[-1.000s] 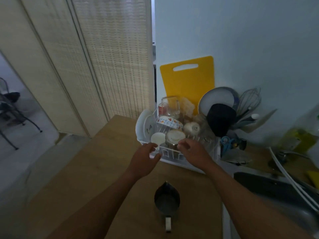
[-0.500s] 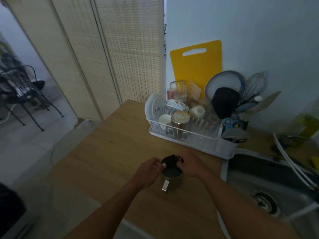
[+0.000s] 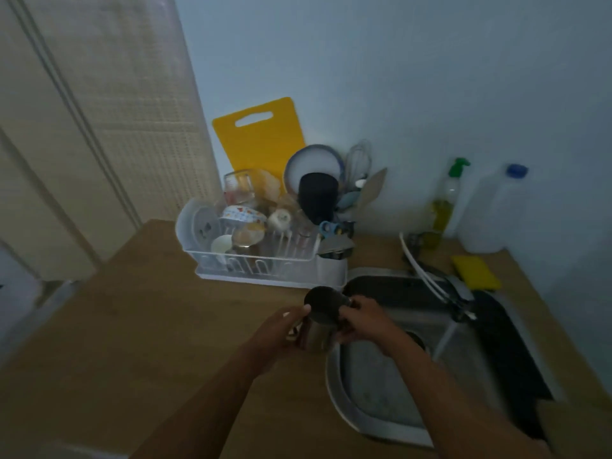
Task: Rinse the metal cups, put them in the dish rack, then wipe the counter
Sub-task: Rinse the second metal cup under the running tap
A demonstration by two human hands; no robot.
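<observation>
Hands grasp a metal cup from both sides, left hand at 9 o'clock, right hand at 3, held off the tabletop beside the sink, likely for rinsing.

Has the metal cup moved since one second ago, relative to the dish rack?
Yes. The metal cup, earlier standing on the counter in front of the dish rack, is now held by both hands nearer the sink.

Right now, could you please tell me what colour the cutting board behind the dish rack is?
The cutting board is yellow, seen best in the head view.
</observation>
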